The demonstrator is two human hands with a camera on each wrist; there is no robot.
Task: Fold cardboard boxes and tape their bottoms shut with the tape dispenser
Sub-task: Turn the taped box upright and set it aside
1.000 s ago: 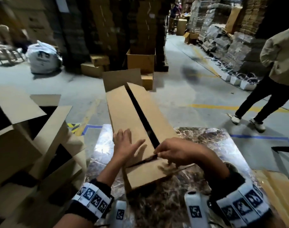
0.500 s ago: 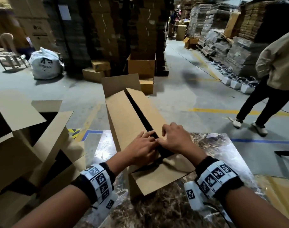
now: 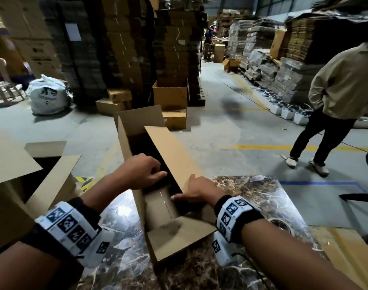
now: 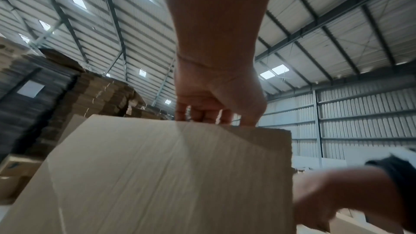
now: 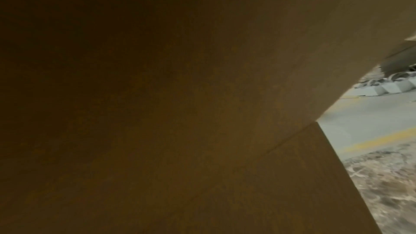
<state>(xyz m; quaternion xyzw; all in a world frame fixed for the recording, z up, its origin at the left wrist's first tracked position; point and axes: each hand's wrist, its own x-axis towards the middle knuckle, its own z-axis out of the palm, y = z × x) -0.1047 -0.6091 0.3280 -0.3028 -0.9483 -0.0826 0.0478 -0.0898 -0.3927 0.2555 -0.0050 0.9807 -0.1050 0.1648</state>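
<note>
Cardboard of this kind looked light and stiff yet easily creased, so the long box (image 3: 168,164) on the marble-patterned bench (image 3: 262,195) was best held at its flap edges. The left hand (image 3: 141,172) curled its fingers over the left flap's edge, gripping it; the right hand (image 3: 196,190) lay on the right flap, thumb reaching inside, though its grip was hard to judge. Other opened boxes (image 3: 38,178) crowded the left side, and a roll of tape (image 3: 280,226) sat just behind the right wrist. A bystander (image 3: 336,97) stood well apart.
</note>
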